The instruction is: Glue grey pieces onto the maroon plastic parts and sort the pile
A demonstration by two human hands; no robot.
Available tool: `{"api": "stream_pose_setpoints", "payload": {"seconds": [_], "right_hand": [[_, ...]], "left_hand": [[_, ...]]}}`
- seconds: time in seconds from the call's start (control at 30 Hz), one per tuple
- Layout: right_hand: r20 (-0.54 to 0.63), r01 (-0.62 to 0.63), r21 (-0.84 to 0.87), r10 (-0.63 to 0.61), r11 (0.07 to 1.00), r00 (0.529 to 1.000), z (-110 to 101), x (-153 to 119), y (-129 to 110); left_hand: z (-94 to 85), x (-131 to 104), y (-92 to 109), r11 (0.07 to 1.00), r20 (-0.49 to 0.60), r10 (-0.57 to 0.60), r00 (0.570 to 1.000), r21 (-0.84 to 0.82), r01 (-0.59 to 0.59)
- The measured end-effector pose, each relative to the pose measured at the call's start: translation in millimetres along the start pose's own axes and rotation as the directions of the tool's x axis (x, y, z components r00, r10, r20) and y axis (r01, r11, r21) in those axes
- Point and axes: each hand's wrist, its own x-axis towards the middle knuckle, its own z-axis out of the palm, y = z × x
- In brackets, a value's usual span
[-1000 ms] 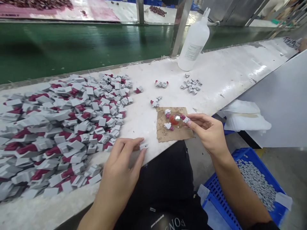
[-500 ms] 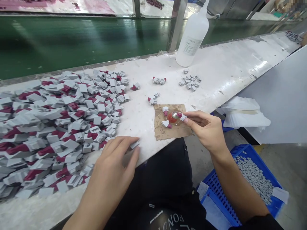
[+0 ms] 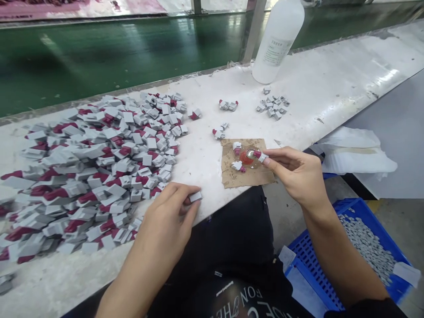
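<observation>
My right hand [image 3: 294, 170] pinches a small grey-and-maroon plastic part [image 3: 261, 155] between thumb and fingertips. The part's maroon end is over a shiny wet puddle [image 3: 247, 157] with a red-orange patch, on a piece of brown cardboard [image 3: 228, 179]. Two similar parts lie on that cardboard, left of the puddle: an upper part [image 3: 236, 148] and a lower part [image 3: 237, 166]. Near the table's front edge, the thumb and index finger of my left hand [image 3: 170, 216] close on a grey plastic block [image 3: 195, 196]. Its underside is hidden.
A large pile of grey-and-maroon parts [image 3: 109, 172] covers the left of the white table [image 3: 205, 168]. Small grey pieces [image 3: 273, 106] lie before a white squeeze bottle [image 3: 276, 44]. Beyond runs a green conveyor belt [image 3: 132, 53]. A blue crate [image 3: 361, 207] stands low at right.
The view has shifted, moving the scene slightly right. My left thumb and index finger have drawn together on the grey block. My right hand keeps its part over the puddle.
</observation>
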Motion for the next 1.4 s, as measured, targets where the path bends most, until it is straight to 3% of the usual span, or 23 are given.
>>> {"api": "stream_pose_setpoints", "payload": {"seconds": [0.1, 0.2, 0.33, 0.43, 0.57, 0.8, 1.03, 1.23, 1.4], "right_hand": [[-0.004, -0.004, 0.01, 0.004, 1.0, 1.0, 0, 1, -3], [-0.049, -0.022, 0.073, 0.026, 0.997, 0.998, -1, 0, -7], [-0.025, -0.057, 0.266, 0.066, 0.962, 0.997, 1, -4, -14], [0.066, -0.122, 0.384, 0.105, 0.915, 0.992, 5, -11, -22], [0.2, -0.193, 0.463, 0.11, 0.865, 0.974, 12, -21, -31], [0.23, -0.206, 0.493, 0.102, 0.845, 0.968, 15, -29, -27], [0.247, -0.143, 0.483, 0.022, 0.864, 0.969, 15, -29, -28], [0.258, -0.064, 0.387, -0.042, 0.92, 0.965, 11, -29, -37], [0.304, -0.093, 0.42, -0.044, 0.903, 0.952, 10, -31, -39]], "left_hand": [[1.2, 0, 2, 0.999, -0.013, -0.014, 1.0, -0.038, 0.013], [2.5, 2, 10, 0.974, -0.039, -0.118, 0.992, -0.201, 0.108], [6.8, 13, 33, 0.792, 0.037, -0.234, 0.971, -0.572, 0.213], [13.2, 25, 52, 0.655, 0.117, -0.199, 0.973, -0.723, 0.221], [23.5, 37, 66, 0.555, 0.127, -0.132, 0.983, -0.812, 0.179], [29.4, 40, 73, 0.414, 0.164, -0.085, 0.983, -0.892, 0.184], [31.5, 41, 71, 0.39, 0.157, -0.079, 0.984, -0.904, 0.176], [23.5, 39, 71, 0.479, 0.13, -0.03, 0.991, -0.868, 0.128], [17.1, 34, 69, 0.527, 0.152, -0.005, 0.988, -0.84, 0.132]]}}
